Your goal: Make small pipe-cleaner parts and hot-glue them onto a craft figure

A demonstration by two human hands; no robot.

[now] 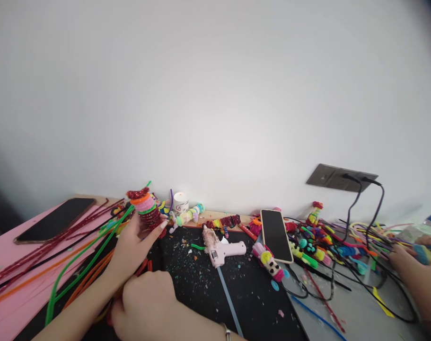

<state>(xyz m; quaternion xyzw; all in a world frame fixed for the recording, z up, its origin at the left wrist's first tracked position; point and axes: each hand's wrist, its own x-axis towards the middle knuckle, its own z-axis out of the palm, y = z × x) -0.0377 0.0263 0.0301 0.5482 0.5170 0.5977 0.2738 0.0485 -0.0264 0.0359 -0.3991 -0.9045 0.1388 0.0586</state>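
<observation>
My left hand [133, 244] is closed around a coiled pipe-cleaner piece [147, 213], held upright. It has bands of dark red tinsel, green, pink and orange. Just below and to its right, my right hand [149, 296] is curled into a fist with its back to me. What it grips, if anything, is hidden; a bit of red shows by its edge. Loose green pipe cleaners [73, 263] and red tinsel ones [52, 251] lie left of my hands. A pale pink glue gun [220, 251] with a long glue stick [229, 298] rests to the right.
A dark phone [55, 220] lies on the pink sheet [27, 303]. Another phone [276, 235] leans among finished pipe-cleaner pieces. A paper cup [180, 202] stands by the wall. Black cords run from the wall socket [343, 177]. Another person's hand [414, 279] is at far right.
</observation>
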